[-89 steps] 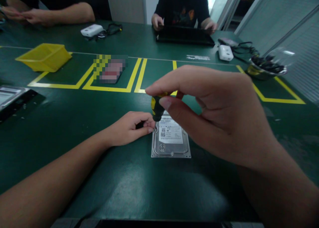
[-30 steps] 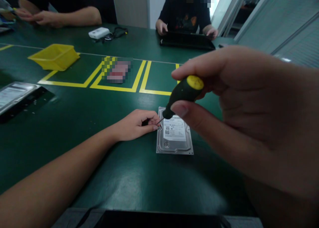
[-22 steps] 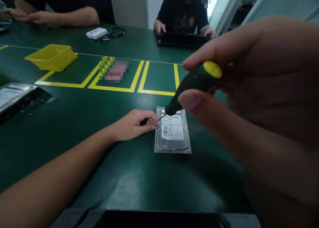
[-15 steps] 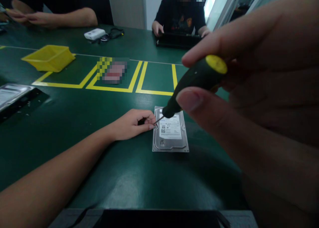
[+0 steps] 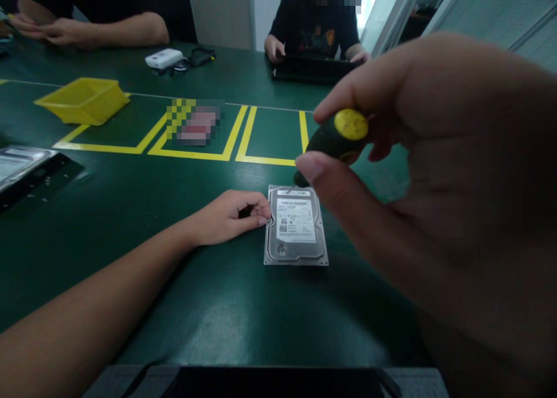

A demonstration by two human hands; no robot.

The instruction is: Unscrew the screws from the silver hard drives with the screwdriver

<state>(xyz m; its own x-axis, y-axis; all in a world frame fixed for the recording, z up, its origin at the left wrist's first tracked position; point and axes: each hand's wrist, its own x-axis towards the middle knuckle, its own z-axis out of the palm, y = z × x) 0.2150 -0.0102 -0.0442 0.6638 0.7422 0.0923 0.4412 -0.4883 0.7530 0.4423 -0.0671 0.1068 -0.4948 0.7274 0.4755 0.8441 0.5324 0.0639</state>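
Hands: right (image 5: 435, 172) grips screwdriver (image 5: 339, 137), tip moved to far edge of hard drive (image 5: 296, 235); left (image 5: 226, 221) stays curled alongside.

Right hand (image 5: 435, 172) aloft, left hand (image 5: 230, 215) low

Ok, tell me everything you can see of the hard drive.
The hard drive is a silver metal block lying flat on the green table, white barcode label facing up on its far half, a round boss near its front left. Fingertips of the left hand rest against its left edge; the screwdriver tip hangs over its far edge.
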